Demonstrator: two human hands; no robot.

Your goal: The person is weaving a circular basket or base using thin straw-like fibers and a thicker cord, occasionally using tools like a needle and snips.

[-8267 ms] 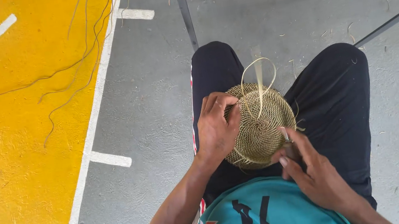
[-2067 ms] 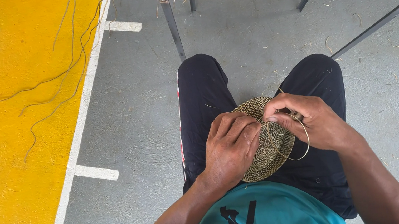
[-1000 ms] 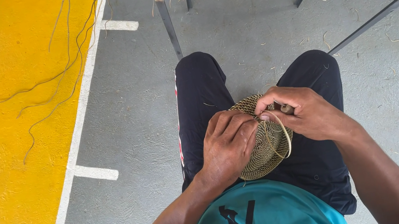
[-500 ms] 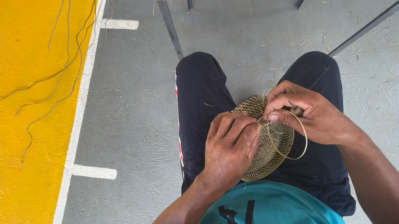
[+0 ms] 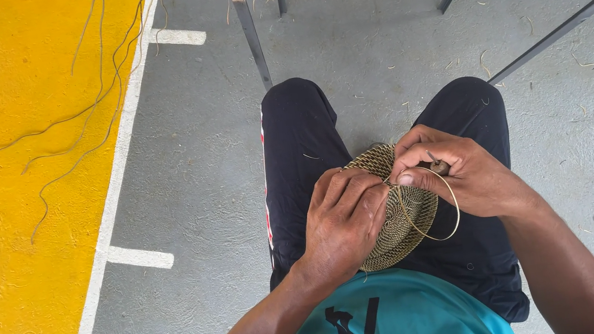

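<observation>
Both hands [image 5: 346, 223] grip the woven disc [image 5: 400, 214] between them.

Round woven basket piece of tan, olive-tinged fibre [image 5: 399, 210], with a loose pale strand looped at its edge [image 5: 444, 215].

The woven disc is built of tight concentric coils and sits tilted on the lap over the dark trousers [image 5: 301, 142], between the two thighs, its domed face turned up and toward the right thigh. Its upper rim shows near the knees; its lower rim curves just above the teal shirt hem. The left side of the disc is covered, the middle and lower right lie open to view. The thin strand bends in one open loop off the disc's right edge, above the right thigh.
</observation>
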